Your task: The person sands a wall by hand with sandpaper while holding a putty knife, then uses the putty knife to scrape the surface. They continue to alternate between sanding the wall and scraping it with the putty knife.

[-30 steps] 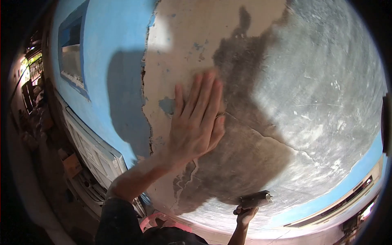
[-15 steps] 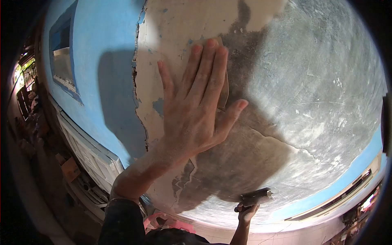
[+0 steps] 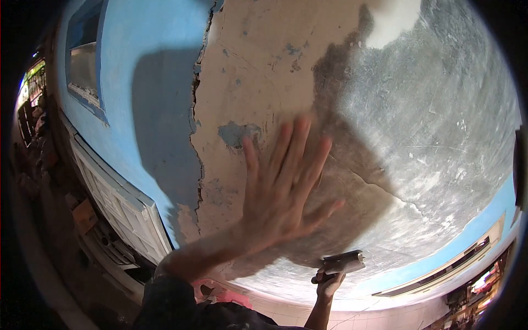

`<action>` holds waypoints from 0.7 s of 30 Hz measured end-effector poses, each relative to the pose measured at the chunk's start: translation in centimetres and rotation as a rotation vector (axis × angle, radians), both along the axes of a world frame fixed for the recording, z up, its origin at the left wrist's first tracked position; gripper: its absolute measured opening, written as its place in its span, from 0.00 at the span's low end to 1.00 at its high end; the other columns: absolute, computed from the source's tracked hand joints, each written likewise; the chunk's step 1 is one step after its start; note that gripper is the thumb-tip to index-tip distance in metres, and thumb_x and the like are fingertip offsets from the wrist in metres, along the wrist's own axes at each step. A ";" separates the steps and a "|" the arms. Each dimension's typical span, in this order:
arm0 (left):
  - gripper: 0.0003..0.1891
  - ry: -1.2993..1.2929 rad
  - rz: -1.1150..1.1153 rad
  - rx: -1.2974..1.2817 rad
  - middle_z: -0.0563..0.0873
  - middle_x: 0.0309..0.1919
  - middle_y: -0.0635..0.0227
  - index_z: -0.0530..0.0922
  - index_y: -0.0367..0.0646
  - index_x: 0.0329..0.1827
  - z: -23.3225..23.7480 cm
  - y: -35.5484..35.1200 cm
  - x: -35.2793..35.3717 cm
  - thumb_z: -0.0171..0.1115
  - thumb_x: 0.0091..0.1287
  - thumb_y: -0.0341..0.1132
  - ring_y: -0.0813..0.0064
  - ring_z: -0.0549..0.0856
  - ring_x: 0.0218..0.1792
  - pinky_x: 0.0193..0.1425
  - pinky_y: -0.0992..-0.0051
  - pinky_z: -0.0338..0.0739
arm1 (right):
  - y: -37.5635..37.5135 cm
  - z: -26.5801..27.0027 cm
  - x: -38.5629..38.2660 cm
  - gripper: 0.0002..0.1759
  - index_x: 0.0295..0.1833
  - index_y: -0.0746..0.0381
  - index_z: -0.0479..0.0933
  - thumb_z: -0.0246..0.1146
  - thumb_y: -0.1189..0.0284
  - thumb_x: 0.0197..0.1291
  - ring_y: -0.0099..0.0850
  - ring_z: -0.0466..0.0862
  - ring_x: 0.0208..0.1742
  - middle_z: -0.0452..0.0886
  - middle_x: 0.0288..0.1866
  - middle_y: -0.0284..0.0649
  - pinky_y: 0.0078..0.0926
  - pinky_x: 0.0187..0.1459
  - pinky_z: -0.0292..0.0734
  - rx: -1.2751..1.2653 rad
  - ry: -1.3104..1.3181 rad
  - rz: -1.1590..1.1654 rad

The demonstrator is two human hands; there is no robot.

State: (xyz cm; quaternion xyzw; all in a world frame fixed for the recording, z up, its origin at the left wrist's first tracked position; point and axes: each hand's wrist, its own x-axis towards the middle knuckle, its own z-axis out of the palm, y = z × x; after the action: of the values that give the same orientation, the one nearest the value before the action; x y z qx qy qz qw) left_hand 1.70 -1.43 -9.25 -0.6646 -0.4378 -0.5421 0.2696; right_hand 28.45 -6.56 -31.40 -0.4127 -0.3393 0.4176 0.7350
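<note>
One left hand (image 3: 280,192) flat on wall (image 3: 429,137), right hand (image 3: 329,286) around scraper (image 3: 342,263).

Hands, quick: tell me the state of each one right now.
Left hand: open, fingers spread, flat on the wall.
Right hand: closed around a scraper.

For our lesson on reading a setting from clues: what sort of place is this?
Probably a room under renovation. The blue paint is stripped back to bare plaster with a ragged edge, the right hand holds a scraper, and the left hand is spread against the plaster.
</note>
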 end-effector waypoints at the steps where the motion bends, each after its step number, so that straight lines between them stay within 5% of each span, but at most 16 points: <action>1: 0.45 -0.004 -0.033 0.006 0.49 0.77 0.47 0.51 0.50 0.79 -0.8 -0.1 0.1 0.44 0.65 0.68 0.51 0.47 0.78 0.71 0.31 0.26 | 0.3 -0.8 0.9 0.27 0.49 0.61 0.66 0.50 0.45 0.69 0.28 0.69 0.11 0.74 0.19 0.44 0.22 0.08 0.56 0.051 -0.045 0.088; 4: 0.45 0.078 0.007 0.025 0.47 0.75 0.36 0.50 0.43 0.78 2.0 0.5 -0.6 0.48 0.67 0.65 0.39 0.47 0.76 0.67 0.27 0.26 | 0.3 -1.7 1.1 0.25 0.49 0.59 0.65 0.48 0.46 0.70 0.28 0.69 0.11 0.73 0.19 0.43 0.22 0.08 0.55 -0.015 0.034 0.048; 7: 0.43 0.056 0.104 0.026 0.48 0.76 0.44 0.51 0.51 0.79 6.3 0.1 -0.8 0.43 0.66 0.68 0.49 0.45 0.78 0.71 0.31 0.26 | 0.1 -0.1 -0.2 0.28 0.42 0.62 0.69 0.45 0.45 0.71 0.27 0.68 0.11 0.71 0.17 0.40 0.21 0.10 0.58 -0.011 0.024 0.016; 13: 0.47 0.039 -0.026 -0.091 0.46 0.74 0.35 0.49 0.43 0.78 -1.3 -1.4 0.0 0.49 0.66 0.66 0.39 0.47 0.76 0.68 0.28 0.25 | 0.8 -1.4 0.1 0.27 0.36 0.60 0.72 0.45 0.47 0.72 0.24 0.65 0.10 0.69 0.15 0.35 0.21 0.09 0.54 -0.018 -0.007 -0.130; 16: 0.47 0.074 0.052 -0.054 0.47 0.74 0.35 0.49 0.43 0.78 2.7 -0.9 -1.0 0.48 0.65 0.67 0.38 0.47 0.76 0.67 0.27 0.27 | 0.5 -1.8 1.1 0.24 0.49 0.61 0.66 0.49 0.48 0.71 0.24 0.70 0.12 0.75 0.27 0.41 0.21 0.07 0.57 0.008 0.107 0.014; 19: 0.44 0.077 0.089 -0.002 0.45 0.75 0.39 0.50 0.53 0.79 6.8 -0.6 -1.1 0.41 0.66 0.70 0.46 0.43 0.77 0.70 0.30 0.26 | 1.0 -1.8 1.1 0.23 0.46 0.63 0.67 0.50 0.51 0.71 0.23 0.68 0.10 0.74 0.25 0.41 0.21 0.06 0.57 0.022 0.167 -0.005; 21: 0.46 0.091 0.058 0.006 0.46 0.74 0.33 0.50 0.48 0.79 4.1 -0.5 -0.4 0.45 0.65 0.69 0.39 0.44 0.76 0.67 0.26 0.29 | 1.0 -0.6 0.0 0.22 0.40 0.64 0.70 0.48 0.55 0.72 0.22 0.64 0.09 0.71 0.20 0.37 0.19 0.08 0.55 0.043 0.123 -0.055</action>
State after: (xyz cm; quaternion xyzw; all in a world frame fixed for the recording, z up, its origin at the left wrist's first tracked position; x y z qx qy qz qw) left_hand 1.27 -1.91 -5.20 -0.6749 -0.4426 -0.5044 0.3069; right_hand 28.44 -5.57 -31.97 -0.3795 -0.2908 0.4145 0.7743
